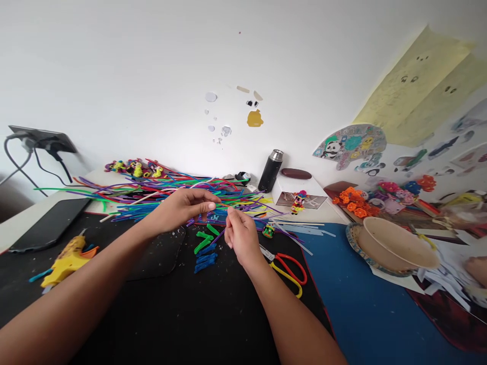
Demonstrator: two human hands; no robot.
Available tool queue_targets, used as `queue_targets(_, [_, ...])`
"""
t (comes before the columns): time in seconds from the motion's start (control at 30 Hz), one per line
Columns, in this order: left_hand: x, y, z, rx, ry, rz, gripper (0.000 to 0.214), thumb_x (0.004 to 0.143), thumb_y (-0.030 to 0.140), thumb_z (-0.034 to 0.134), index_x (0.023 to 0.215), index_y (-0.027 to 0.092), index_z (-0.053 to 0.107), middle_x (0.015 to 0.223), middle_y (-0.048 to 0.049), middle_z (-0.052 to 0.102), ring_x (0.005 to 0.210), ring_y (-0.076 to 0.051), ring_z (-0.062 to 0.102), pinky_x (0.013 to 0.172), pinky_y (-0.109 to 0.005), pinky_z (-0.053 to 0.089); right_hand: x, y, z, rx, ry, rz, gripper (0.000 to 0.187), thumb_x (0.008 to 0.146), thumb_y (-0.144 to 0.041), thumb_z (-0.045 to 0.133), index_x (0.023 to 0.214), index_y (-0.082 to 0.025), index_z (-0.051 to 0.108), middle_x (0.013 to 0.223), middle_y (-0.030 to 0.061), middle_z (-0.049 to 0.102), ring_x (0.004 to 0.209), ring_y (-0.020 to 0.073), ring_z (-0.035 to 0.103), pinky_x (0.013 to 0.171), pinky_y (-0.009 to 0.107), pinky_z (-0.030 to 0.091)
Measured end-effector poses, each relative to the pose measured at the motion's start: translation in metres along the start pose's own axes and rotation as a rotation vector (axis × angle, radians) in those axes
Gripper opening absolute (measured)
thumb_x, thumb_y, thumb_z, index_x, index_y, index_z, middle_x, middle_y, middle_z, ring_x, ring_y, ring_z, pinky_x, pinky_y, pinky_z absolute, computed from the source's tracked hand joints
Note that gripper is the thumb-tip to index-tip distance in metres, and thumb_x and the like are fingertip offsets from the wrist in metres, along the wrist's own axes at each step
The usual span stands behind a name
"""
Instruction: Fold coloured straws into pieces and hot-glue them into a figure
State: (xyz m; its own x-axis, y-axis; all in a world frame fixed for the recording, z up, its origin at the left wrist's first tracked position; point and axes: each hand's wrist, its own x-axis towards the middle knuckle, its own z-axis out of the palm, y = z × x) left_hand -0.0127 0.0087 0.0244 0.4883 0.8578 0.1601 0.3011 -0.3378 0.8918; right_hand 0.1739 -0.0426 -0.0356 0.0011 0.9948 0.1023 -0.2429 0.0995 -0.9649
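Colourful craft stems [160, 195] lie heaped along the far edge of the desk [228, 324]. Over its middle, the left hand [182, 208] and right hand [239, 235] each pinch one thin stem [223, 205] between thumb and fingers, just above short green and blue pieces [205, 251]. Scissors [287, 266] lie just right of them, and a glue gun [66, 258] rests near the left edge.

- Open black mat [182, 324] along the near edge: wide, bare passage.
- Open blue mat [361, 309] to the right, as far as the bowl [395, 248].
- Blocked beyond left hand [182, 208] and right hand [241, 238] by pipe cleaner pile [152, 195].
- Cut pieces [205, 251] between hands; scissors [287, 266] just right; glue gun [66, 256] far left.
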Motion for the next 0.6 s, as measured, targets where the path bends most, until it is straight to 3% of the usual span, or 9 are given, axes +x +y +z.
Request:
queue_targets(0.1, [-0.003, 0.002, -0.001, 0.192, 0.048, 0.1, 0.034, 0.086, 0.051, 0.078, 0.106, 0.024, 0.083, 0.09, -0.0062, 0.08, 0.08, -0.024, 0.071, 0.071, -0.029, 0.052, 0.0, 0.002, 0.0, 0.016, -0.007, 0.013, 0.058, 0.092, -0.071, 0.063, 0.064, -0.024, 0.045, 0.037, -0.0118, 0.028, 0.029, 0.0077, 0.03, 0.035, 0.023, 0.022])
queue_targets(0.2, [-0.003, 0.004, 0.002, 0.379, -0.002, 0.192, 0.027, 0.087, 0.045, 0.076, 0.106, 0.027, 0.085, 0.096, -0.0068, 0.083, 0.084, -0.026, 0.073, 0.075, -0.031, 0.05, 0.0, 0.003, 0.001, 0.035, 0.0, 0.017, 0.058, 0.092, -0.07, 0.064, 0.063, -0.024, 0.044, 0.038, -0.0113, 0.029, 0.029, 0.0073, 0.03, 0.034, 0.023, 0.021])
queue_targets(0.4, [-0.002, 0.002, 0.006, 0.588, -0.012, 0.239, 0.026, 0.093, 0.039, 0.063, 0.1, 0.026, 0.084, 0.102, -0.011, 0.083, 0.086, -0.029, 0.072, 0.078, -0.033, 0.047, -0.001, 0.004, 0.003, 0.087, -0.004, 0.032, 0.06, 0.09, -0.071, 0.067, 0.062, -0.023, 0.046, 0.038, -0.0114, 0.028, 0.029, 0.0068, 0.028, 0.033, 0.022, 0.02])
queue_targets(0.6, [-0.004, 0.0, 0.01, 0.588, -0.053, 0.304, 0.022, 0.093, 0.028, 0.058, 0.08, 0.024, 0.077, 0.078, -0.0088, 0.075, 0.066, -0.022, 0.062, 0.065, -0.03, 0.038, 0.001, 0.005, 0.001, 0.097, -0.018, 0.058, 0.06, 0.09, -0.075, 0.065, 0.065, -0.022, 0.05, 0.038, -0.0101, 0.035, 0.029, 0.0076, 0.033, 0.035, 0.022, 0.025])
